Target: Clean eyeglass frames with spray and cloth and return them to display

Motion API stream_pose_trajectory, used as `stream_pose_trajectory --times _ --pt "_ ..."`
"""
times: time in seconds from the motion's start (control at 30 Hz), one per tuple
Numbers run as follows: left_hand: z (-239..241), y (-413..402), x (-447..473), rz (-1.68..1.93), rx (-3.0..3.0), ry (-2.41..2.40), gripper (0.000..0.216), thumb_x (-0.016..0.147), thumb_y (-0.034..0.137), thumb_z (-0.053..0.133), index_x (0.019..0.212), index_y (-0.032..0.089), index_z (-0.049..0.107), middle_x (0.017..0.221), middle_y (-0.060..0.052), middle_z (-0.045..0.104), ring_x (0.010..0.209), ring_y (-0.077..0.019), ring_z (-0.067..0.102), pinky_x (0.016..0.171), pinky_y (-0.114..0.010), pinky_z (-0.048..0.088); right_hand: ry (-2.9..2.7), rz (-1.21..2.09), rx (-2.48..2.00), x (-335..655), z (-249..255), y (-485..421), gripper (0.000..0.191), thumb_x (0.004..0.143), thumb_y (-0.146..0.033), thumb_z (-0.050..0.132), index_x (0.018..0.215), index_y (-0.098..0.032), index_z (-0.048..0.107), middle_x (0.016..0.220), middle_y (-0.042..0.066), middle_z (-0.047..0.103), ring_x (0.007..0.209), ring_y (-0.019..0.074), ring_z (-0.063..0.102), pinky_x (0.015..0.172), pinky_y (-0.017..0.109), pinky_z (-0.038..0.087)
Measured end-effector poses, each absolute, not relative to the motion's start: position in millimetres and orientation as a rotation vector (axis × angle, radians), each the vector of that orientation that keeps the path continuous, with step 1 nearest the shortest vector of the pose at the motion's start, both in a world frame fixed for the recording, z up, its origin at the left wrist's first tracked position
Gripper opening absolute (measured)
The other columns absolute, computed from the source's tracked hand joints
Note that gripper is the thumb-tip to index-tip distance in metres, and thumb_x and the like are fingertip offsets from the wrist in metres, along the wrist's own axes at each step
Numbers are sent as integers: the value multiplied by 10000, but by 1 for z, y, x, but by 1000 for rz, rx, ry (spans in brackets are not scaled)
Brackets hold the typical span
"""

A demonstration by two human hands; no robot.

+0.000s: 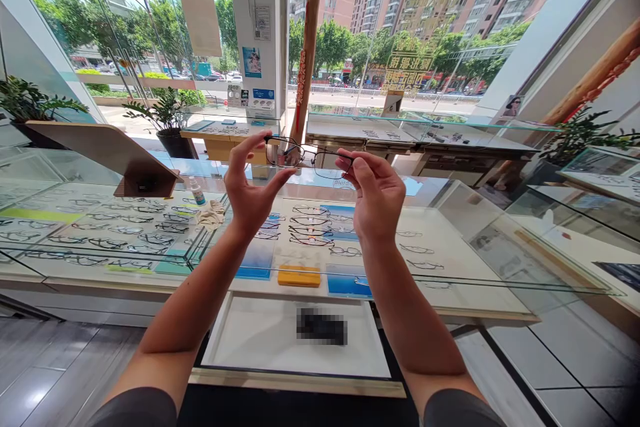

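Observation:
A pair of thin dark-framed eyeglasses (326, 165) is held up in front of me, above the glass display counter. My left hand (249, 183) grips its left side, with the index finger at the upper corner and the thumb near the lower rim. At the other side, the thumb and fingers of my right hand (377, 193) pinch the frame's right edge. Through the lenses I see the floor and counters behind. Below the hands, several eyeglasses (310, 221) lie in rows inside the counter, beside a yellow case (299, 275).
An open white drawer (250, 337) below the counter holds a blurred-out dark item (321, 327). On the counter's left stand a tilted mirror or board (100, 150), a spray bottle (197, 191) and a crumpled cloth (212, 213). A wooden post (309, 47) rises beyond.

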State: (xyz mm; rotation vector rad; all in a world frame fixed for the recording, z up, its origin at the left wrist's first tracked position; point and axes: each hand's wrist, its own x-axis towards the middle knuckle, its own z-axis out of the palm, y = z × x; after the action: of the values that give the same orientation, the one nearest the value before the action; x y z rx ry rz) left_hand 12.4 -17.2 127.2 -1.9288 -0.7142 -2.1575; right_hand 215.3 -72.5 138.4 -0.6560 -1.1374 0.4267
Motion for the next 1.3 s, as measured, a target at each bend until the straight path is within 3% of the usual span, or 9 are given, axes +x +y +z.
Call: stream_pose_trajectory --times 0.47,0.77,0.87,1.07,1.3 --pt "124 -13 15 -2170 -2041 -718 724 913 675 817 1471 289 565 1391 -123 736 1263 -290 740 1053 -476 603 -1098 523 -624 222 136 -65 226 913 -439 772 1038 -250 779 1022 42 831 951 218 820 915 429 673" --pt "127 -10 17 -2295 -2198 -602 711 919 698 799 1452 304 541 1282 -95 735 1247 -264 762 1100 -447 615 -1156 526 -666 225 131 -54 193 907 -389 721 1026 -254 791 1045 34 824 1026 208 798 930 395 637" --pt "131 -11 12 -2296 -2293 -554 703 890 654 853 1425 302 563 1265 -89 760 1233 -253 768 1097 -436 611 -1190 591 -662 227 135 -58 163 889 -351 710 985 -255 799 1024 30 842 1035 208 799 966 410 627" --pt "138 -15 -4 -2024 -2739 -526 723 815 530 954 1411 273 635 1240 -114 791 1188 -267 780 1067 -441 620 -1466 850 -724 233 141 -62 175 882 -422 790 930 -258 829 1174 48 860 1063 213 783 1001 442 629" --pt "139 -13 -6 -1956 -2846 -401 728 830 425 965 1467 270 646 1304 -107 780 1212 -253 765 1087 -402 599 -1537 1079 -721 232 138 -60 200 826 -444 881 879 -253 849 960 28 863 918 190 776 963 404 626"
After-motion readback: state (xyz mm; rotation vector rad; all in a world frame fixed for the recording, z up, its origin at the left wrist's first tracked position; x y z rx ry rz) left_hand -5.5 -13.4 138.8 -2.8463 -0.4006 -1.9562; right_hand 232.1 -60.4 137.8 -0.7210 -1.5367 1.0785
